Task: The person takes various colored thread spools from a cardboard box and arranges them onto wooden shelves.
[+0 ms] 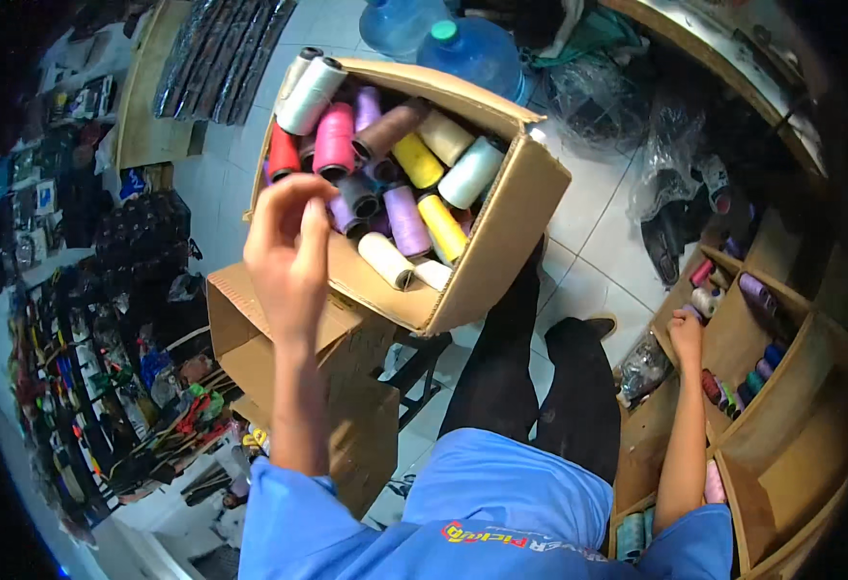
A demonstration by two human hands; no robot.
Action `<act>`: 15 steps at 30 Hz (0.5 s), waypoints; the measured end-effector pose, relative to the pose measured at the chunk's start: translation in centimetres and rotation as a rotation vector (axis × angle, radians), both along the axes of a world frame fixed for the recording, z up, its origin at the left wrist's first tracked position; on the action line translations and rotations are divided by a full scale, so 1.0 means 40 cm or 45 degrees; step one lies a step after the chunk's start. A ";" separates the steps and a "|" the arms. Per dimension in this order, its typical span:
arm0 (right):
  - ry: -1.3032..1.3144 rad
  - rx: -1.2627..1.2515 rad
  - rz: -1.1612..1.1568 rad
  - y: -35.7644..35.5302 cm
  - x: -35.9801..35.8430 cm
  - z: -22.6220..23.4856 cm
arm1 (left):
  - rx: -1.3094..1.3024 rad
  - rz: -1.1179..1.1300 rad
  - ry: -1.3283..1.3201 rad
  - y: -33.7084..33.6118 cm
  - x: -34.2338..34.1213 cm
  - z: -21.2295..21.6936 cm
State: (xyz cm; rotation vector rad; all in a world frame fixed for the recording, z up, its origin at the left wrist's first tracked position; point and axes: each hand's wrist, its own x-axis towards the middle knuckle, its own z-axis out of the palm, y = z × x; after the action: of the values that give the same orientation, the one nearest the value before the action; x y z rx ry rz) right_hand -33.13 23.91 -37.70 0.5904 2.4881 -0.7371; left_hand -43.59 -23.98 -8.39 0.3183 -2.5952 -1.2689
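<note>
The left hand curves loosely, empty, near thread spools — likely light, firm, best pinched mid-barrel — grip unclear on the right hand.

Matt brown cardboard on the box, a soft sheen off the thread spools, smooth-looking wood along the compartment shelf, glossy see-through plastic jugs, shiny crinkled plastic bags, smooth glossy floor tiles, matt cloth shirt.
</note>
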 end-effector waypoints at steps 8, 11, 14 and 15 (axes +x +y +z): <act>-0.047 -0.023 0.017 0.018 0.032 -0.149 | -0.620 0.334 -0.508 -0.157 -0.129 -0.190; -0.116 -0.101 0.005 -0.064 0.027 -0.095 | -0.582 0.423 -0.476 -0.191 -0.113 -0.197; -0.105 -0.135 -0.002 -0.090 0.041 -0.052 | -0.180 0.508 -0.436 -0.212 -0.077 -0.161; -0.122 -0.136 -0.005 -0.092 0.047 -0.040 | 0.011 0.528 -0.433 -0.214 -0.058 -0.145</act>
State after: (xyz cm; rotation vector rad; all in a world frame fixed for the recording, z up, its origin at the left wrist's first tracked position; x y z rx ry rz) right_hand -31.23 20.24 -39.30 0.5785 2.3446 -0.8186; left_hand -45.90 -32.53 -14.20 1.0946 -2.5868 -1.1540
